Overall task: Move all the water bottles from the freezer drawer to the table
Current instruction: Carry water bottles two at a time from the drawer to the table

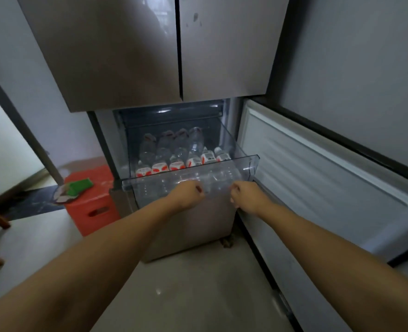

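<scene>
water bottles [183,161] lengthwise, caps rearward

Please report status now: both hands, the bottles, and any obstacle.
Left hand and right hand closed on front wall of clear freezer drawer. Water bottles all lying inside, none out. Open freezer door close on right.

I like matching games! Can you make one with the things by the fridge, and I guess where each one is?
Things:
1. water bottles
2. green packet
3. freezer door
4. left hand

Places or states:
A. swung open to the right
B. on the red stool
C. curled on the front edge of the clear drawer
D. lying in rows inside the drawer

Pairs: 1-D, 2-B, 3-A, 4-C
</scene>
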`<move>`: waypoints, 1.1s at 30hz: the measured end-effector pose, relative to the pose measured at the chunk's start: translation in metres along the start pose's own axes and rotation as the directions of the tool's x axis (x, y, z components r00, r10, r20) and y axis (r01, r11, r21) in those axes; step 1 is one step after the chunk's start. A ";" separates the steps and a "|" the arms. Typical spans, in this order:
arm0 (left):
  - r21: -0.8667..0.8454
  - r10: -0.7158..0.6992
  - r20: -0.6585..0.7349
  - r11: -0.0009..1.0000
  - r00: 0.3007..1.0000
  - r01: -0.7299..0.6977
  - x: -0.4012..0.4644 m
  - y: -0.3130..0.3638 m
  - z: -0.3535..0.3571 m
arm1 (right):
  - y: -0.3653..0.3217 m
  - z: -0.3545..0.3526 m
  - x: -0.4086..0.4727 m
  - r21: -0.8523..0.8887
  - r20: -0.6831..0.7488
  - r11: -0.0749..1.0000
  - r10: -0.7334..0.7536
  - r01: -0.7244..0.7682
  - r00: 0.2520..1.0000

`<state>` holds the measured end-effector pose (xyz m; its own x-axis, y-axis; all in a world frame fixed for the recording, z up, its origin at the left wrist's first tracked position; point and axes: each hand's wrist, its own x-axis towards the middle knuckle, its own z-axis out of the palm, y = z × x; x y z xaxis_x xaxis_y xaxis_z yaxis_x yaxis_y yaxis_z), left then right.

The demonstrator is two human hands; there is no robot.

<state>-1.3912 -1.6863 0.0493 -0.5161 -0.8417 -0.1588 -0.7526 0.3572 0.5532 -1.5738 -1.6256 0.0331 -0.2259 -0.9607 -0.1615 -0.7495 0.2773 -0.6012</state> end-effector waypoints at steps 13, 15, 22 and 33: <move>-0.077 -0.134 -0.097 0.989 0.986 0.127 0.180 -0.031 -0.062 | -0.044 -0.018 0.216 -0.166 -0.008 0.975 -0.151 0.148 0.988; -0.041 -0.201 -0.053 0.979 0.978 0.199 0.208 -0.048 -0.067 | -0.037 -0.019 0.253 -0.217 0.131 0.969 -0.087 0.115 0.987; 0.031 -0.438 -0.054 0.897 0.897 0.440 0.282 -0.086 -0.060 | -0.030 -0.008 0.350 -0.220 0.287 0.973 -0.001 0.067 0.958; 0.298 -0.564 0.020 0.792 0.826 0.533 0.332 -0.085 -0.026 | -0.047 0.040 0.384 0.065 0.400 0.986 0.115 -0.154 0.909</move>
<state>-1.4879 -2.0069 -0.0293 -0.0102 -0.8880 -0.4596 -0.9929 -0.0455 0.1098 -1.6002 -2.0079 -0.0315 -0.0427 -0.8472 -0.5296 -0.6636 0.4203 -0.6188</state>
